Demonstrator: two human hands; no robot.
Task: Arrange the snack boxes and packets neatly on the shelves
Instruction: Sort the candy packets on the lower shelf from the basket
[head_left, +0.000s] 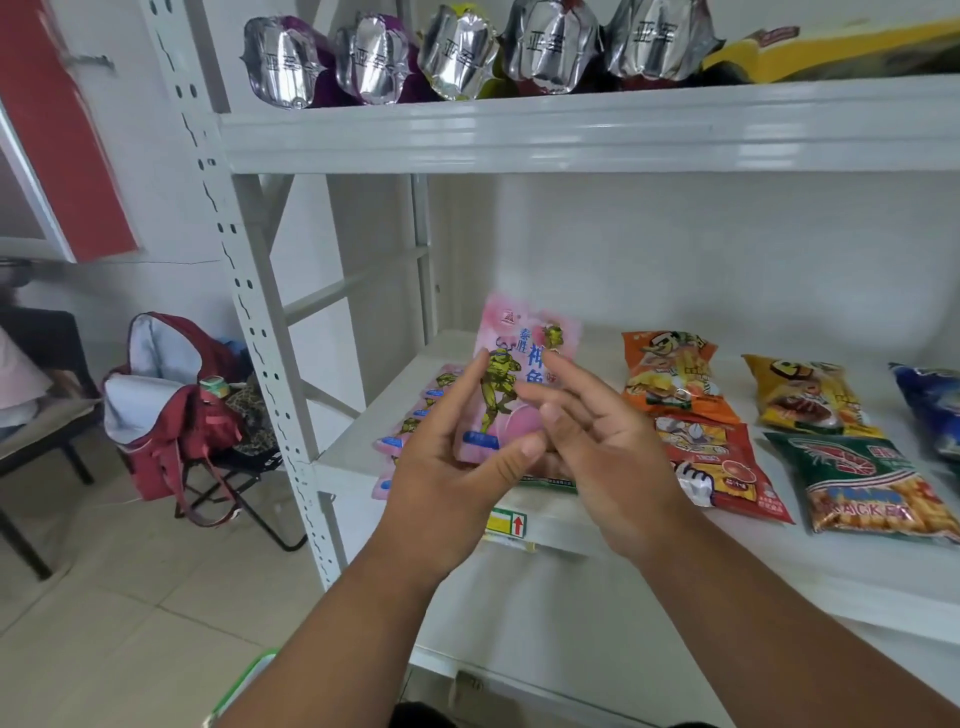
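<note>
1. A pink packet (511, 379) printed with green cartoon turtles stands upright above the left end of the lower shelf (566, 525), held between both hands.
2. The left hand (457, 457) holds the packet from its left side: the fingers reach up along the packet's left edge and the thumb lies across its lower front. Its grip is on the pink packet.
3. The right hand (602, 441) is at the packet's right side with fingers spread and mostly straight; the fingertips touch or nearly touch the packet's right edge, and I cannot tell whether they press it. Its grip is wide.
4. Behind and below the left hand, a stack of similar pink packets (415, 415) lies flat on the lower shelf near the left upright (249, 291).
5. To the right on the same shelf lie an orange packet (670, 374), a red-orange packet (722, 462) in front of it, a yellow packet (805, 395), a green prawn-cracker packet (872, 488) in front of that, and a blue packet (930, 405) at the frame's right edge.
6. A green-edged packet (550, 483) shows just under the hands, mostly hidden.
7. On the upper shelf (571, 135), a row of silver foil bags (457, 52) faces outward, with a yellow box (831, 47) to their right.
8. A yellow label with a red arrow (506, 522) sits on the lower shelf's front edge.
9. On the floor to the left, a red bag (171, 410) rests on a folding stool (244, 483).
</note>
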